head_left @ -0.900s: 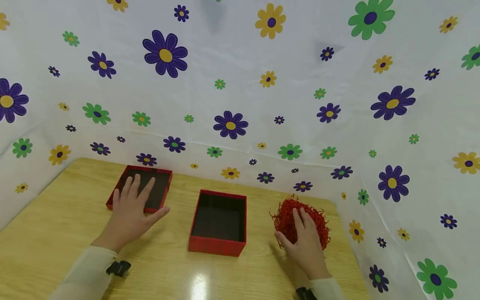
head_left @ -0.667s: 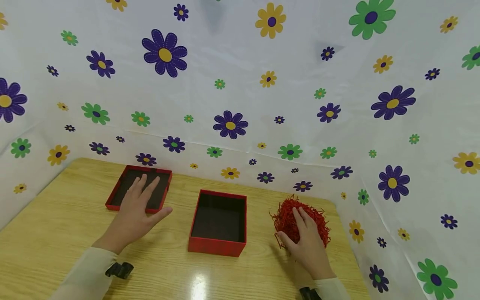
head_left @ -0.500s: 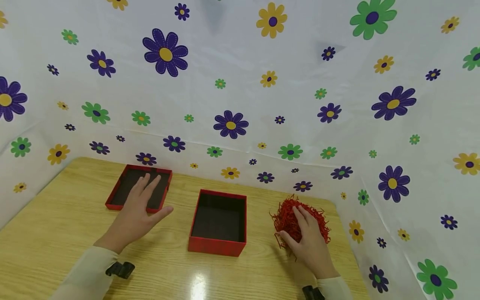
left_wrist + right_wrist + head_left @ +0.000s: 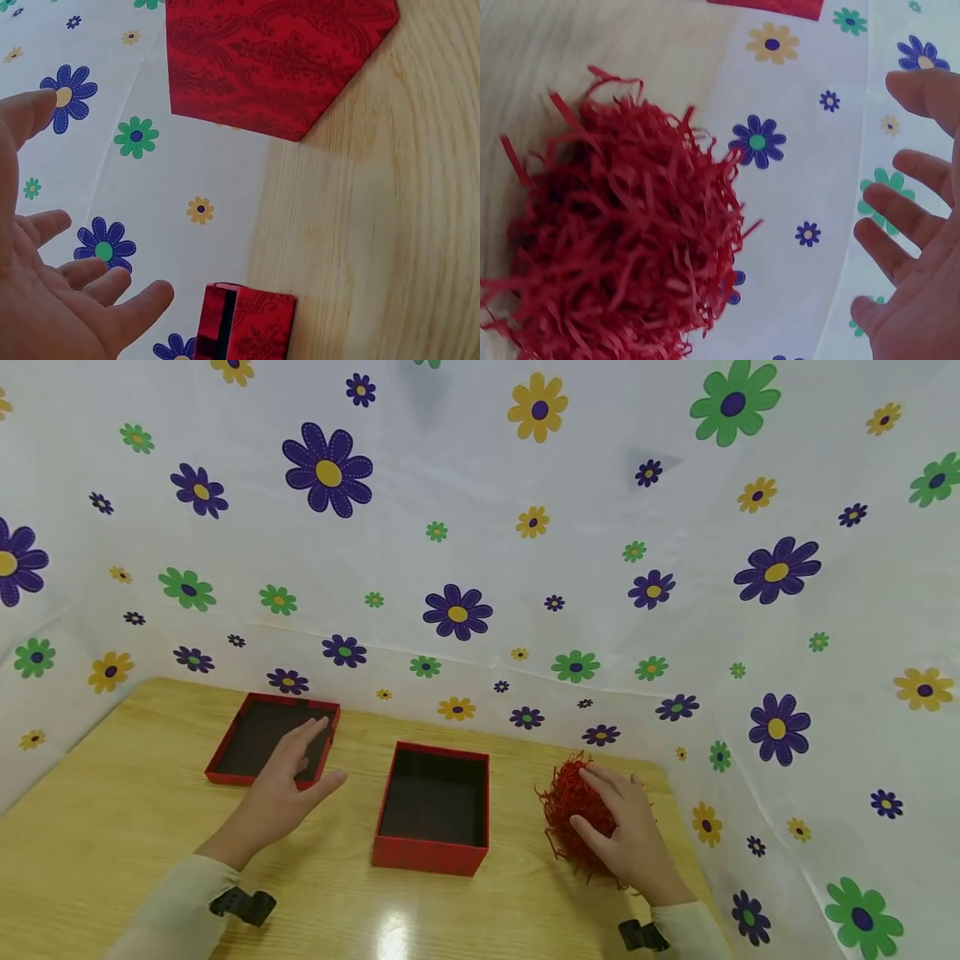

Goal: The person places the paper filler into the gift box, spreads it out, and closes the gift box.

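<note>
My left hand (image 4: pixel 279 793) hovers with spread fingers by the near right corner of a shallow red box lid (image 4: pixel 225 774), which lies inside up and shows a black lining. Between my hands stands a deeper red box (image 4: pixel 430 855), its top uncovered and its black inside bare. My right hand (image 4: pixel 628 831) is over a pile of red shredded paper (image 4: pixel 564 793), partly hiding it in the head view. In the right wrist view the fingers (image 4: pixel 907 210) are loosely bent with nothing between them, apart from the shredded paper (image 4: pixel 630 225).
All of this is on a light wooden table (image 4: pixel 315 893). A white sheet with printed flowers (image 4: pixel 480 527) hangs along the table's back and sides. Each wrist wears a black strap, such as the left wrist strap (image 4: pixel 243 906).
My right hand has shifted right across the shredded paper, turning slightly. My left hand has drawn back a little from over the lid, its fingers turning more side-on. The boxes have stayed put.
</note>
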Available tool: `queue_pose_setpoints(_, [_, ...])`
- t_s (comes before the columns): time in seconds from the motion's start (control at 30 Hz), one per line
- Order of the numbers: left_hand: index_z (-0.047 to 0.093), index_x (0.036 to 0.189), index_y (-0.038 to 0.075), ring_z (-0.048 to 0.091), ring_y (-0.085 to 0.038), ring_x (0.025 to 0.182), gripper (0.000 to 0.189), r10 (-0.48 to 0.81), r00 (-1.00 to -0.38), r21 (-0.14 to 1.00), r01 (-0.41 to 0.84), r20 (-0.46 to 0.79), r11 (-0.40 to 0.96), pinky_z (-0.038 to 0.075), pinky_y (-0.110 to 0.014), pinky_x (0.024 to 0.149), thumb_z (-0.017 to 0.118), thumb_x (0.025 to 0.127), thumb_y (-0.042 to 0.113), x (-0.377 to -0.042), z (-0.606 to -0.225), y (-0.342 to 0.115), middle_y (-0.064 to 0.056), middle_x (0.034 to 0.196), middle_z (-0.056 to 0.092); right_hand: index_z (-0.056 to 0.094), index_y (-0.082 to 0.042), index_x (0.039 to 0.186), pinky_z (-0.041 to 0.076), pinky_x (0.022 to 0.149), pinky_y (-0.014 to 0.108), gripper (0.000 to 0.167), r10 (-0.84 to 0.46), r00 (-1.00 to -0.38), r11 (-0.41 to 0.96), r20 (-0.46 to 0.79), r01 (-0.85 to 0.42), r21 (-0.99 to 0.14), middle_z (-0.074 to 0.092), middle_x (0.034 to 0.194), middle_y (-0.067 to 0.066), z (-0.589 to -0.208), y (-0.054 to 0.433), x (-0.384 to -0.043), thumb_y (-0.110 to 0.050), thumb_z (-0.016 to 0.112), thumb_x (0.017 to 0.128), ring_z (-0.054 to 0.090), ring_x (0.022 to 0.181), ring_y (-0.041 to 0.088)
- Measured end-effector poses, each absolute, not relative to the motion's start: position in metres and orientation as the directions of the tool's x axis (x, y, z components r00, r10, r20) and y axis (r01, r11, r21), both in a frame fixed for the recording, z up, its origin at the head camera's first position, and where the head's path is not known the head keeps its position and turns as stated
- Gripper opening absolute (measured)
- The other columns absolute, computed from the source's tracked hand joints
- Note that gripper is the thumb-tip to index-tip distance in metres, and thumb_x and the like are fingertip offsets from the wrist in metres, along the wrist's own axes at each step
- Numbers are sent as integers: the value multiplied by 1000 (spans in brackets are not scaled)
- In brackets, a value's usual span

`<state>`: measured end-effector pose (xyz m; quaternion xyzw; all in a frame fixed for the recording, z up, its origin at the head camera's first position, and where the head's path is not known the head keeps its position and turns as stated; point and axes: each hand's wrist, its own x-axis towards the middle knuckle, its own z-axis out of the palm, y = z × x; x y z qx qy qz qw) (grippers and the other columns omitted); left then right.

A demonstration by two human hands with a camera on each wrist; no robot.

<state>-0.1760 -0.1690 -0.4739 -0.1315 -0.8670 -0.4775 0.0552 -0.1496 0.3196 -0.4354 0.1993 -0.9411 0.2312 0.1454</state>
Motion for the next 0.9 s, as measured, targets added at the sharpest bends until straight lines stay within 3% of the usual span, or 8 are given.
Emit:
queue_pose_setpoints(0.23, [25,165,18,30,-45,149,77,254,-954,897,249,161,366,35,-64,113,67,103,34,-176,-486,-158,-17,167,25,50,-6,152,41,107,69,66,-295,-915,808,276,-393,-439,47,153,17,-433,338,-160,-15,78,94,44,138,43])
queue_pose_setpoints(0.5, [24,165,21,37,-46,147,78,283,-959,944,100,7,314,42,-64,109,66,102,38,-180,-498,-142,-19,165,29,49,-7,152,47,101,67,68,-213,-969,900,127,-245,-361,53,146,21,-436,359,-172,-34,77,96,55,129,47])
queue_pose_setpoints(0.73, [23,165,20,40,-47,145,77,299,-953,951,53,-43,304,42,-61,110,65,103,39,-179,-507,-133,-21,160,35,40,-9,159,40,105,71,85,-182,-983,913,-34,-156,-376,43,155,25,-445,369,-178,-48,76,92,44,138,52])
queue_pose_setpoints(0.9, [26,165,20,42,-47,144,78,299,-953,958,47,-42,283,43,-61,110,66,102,41,-179,-511,-130,-22,158,39,38,-9,160,35,108,73,85,-206,-975,914,-81,-162,-372,37,159,29,-455,371,-181,-45,76,93,35,143,55])
